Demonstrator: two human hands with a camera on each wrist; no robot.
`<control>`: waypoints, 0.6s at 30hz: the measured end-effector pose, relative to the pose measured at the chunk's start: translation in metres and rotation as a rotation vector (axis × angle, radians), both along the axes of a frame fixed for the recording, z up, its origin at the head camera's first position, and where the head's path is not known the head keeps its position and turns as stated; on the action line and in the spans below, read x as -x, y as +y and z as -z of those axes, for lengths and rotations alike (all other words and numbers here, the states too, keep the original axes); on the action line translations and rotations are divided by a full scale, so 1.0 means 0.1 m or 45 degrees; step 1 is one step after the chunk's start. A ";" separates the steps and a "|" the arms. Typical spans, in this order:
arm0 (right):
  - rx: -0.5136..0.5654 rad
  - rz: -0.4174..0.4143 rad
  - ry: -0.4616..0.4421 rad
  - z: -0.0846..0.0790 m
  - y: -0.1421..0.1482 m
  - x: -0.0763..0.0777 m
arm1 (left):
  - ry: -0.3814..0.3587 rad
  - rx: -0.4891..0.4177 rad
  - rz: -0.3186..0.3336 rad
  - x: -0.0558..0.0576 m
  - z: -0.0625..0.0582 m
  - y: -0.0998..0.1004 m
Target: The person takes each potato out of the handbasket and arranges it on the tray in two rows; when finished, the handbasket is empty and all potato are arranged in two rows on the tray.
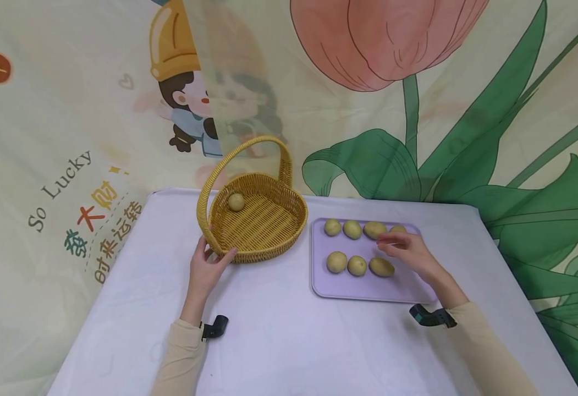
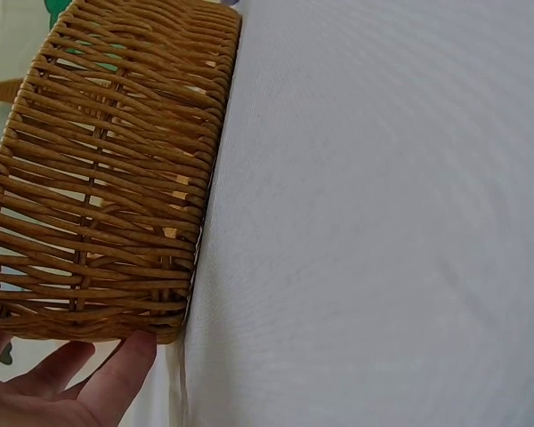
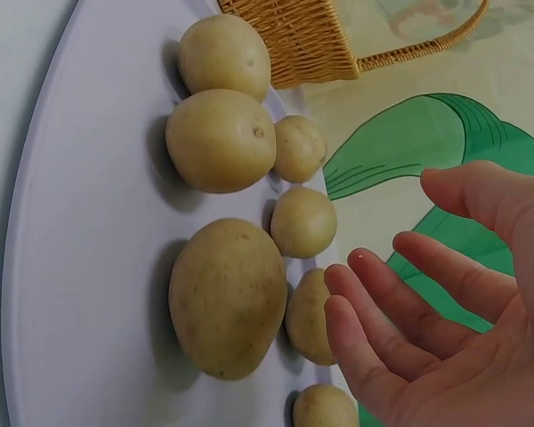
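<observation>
A yellow wicker basket (image 1: 258, 254) with a tall arched handle sits near the back of the table, one potato (image 1: 236, 202) inside at its left. My left hand (image 1: 206, 272) grips the basket's front left corner, thumb at the near side and fingers on the left. In the left wrist view, fingertips (image 2: 132, 374) press the lower edge of the woven wall (image 2: 107, 178). To the right, potatoes (image 1: 336, 262) lie in two rows on a lilac tray (image 1: 368, 289). Above the tray's right part hovers my right hand (image 1: 412, 254), fingers apart and holding nothing, partly covering a back-row potato (image 1: 398, 228).
A white cloth covers the table (image 1: 269, 341). Right behind it hangs a printed fabric backdrop (image 1: 447, 137) with a tulip and leaves. The basket handle (image 1: 241, 146) rises high in front of that backdrop. Each wrist wears a small black camera (image 1: 216, 327).
</observation>
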State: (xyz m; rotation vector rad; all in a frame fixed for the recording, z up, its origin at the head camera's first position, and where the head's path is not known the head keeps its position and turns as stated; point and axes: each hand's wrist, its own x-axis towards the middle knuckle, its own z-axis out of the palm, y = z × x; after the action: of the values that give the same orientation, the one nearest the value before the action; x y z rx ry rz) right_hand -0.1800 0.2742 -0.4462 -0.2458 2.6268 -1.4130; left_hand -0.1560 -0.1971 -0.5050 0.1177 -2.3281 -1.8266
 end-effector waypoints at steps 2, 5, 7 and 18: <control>0.000 0.004 -0.004 0.00 -0.02 0.00 | 0.002 0.007 0.002 0.00 0.00 0.00; -0.012 0.005 -0.005 -0.01 -0.07 0.00 | -0.002 0.008 0.004 0.00 0.00 0.00; -0.017 0.008 -0.007 -0.01 -0.11 0.00 | -0.006 0.007 0.003 0.00 0.00 0.00; 0.060 -0.014 -0.040 0.00 -0.23 0.05 | -0.050 -0.011 0.018 -0.06 -0.15 0.04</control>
State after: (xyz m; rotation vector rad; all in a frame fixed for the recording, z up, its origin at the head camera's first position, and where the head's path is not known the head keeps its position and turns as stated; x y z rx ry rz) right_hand -0.1855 0.2511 -0.4465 -0.2411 2.5661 -1.4642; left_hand -0.1499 -0.1930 -0.4905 0.1397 -2.3539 -1.8575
